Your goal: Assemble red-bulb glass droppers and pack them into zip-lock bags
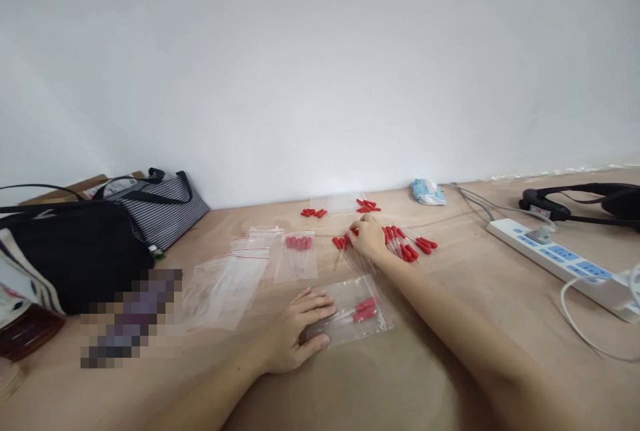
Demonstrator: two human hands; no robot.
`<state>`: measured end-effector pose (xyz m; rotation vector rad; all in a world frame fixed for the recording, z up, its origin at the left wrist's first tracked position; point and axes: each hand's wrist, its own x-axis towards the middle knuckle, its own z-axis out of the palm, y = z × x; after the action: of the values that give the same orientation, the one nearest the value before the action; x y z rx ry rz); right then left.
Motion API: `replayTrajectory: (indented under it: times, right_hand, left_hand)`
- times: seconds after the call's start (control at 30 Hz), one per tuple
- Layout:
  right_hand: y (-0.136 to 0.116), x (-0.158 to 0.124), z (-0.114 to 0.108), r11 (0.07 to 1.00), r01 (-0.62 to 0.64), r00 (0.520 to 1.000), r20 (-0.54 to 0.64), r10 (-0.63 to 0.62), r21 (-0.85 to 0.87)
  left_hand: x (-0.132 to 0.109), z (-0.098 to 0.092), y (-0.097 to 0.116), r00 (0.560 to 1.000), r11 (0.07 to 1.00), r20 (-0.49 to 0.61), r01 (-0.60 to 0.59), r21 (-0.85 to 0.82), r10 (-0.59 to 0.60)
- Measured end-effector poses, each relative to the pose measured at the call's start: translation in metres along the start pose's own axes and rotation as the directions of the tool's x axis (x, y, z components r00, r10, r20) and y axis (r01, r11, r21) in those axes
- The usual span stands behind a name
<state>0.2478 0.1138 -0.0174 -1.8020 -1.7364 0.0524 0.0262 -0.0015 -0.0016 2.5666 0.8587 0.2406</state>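
My left hand [300, 328] rests with its fingers apart on the left end of a clear zip bag [345, 332], pressing it to the table. Inside that bag lie a few glass droppers with red rubber bulbs [365, 310]. Farther out, my right hand [369, 236] reaches into a loose pile of red-bulbed droppers [409, 252], its fingers bent down round a dropper's bulb; the fingertips are partly hidden. Left of it a filled zip bag [296, 270] holds several droppers side by side. Overlapping flat zip bags [225, 291] are spread out beyond my left forearm.
More droppers [313, 213] lie near the wall, some in or beside clear bags. A blue tissue pack [428, 191], a white power strip [555, 258] with cables and a black headset [575, 203] are on the right. A black bag [85, 251] and a striped bag [163, 208] stand left.
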Motion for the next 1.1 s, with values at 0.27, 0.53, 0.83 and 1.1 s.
replayTrajectory:
  times: [0.27, 0.53, 0.83, 1.1]
  right_hand:
    - [0.054, -0.045, -0.05, 0.695, 0.037, 0.986, -0.137, 0.09, 0.718]
    - [0.054, -0.096, -0.045, 0.296, -0.226, 0.921, 0.105, 0.374, 0.928]
    - [0.029, -0.116, -0.044, 0.224, -0.48, 0.877, 0.474, 0.082, 0.849]
    - [0.032, -0.117, -0.036, 0.568, -0.295, 0.904, 0.418, -0.095, 0.768]
  left_hand:
    - [0.0, 0.003, -0.006, 1.0, 1.0, -0.017, -0.012, -0.009, 0.012]
    - [0.001, 0.004, -0.007, 1.0, 1.0, -0.009, -0.015, 0.01, 0.015]
    - [0.0, 0.005, -0.005, 1.0, 1.0, -0.024, -0.004, 0.004, 0.004]
    - [0.001, 0.004, -0.004, 1.0, 1.0, -0.02, 0.001, -0.011, -0.001]
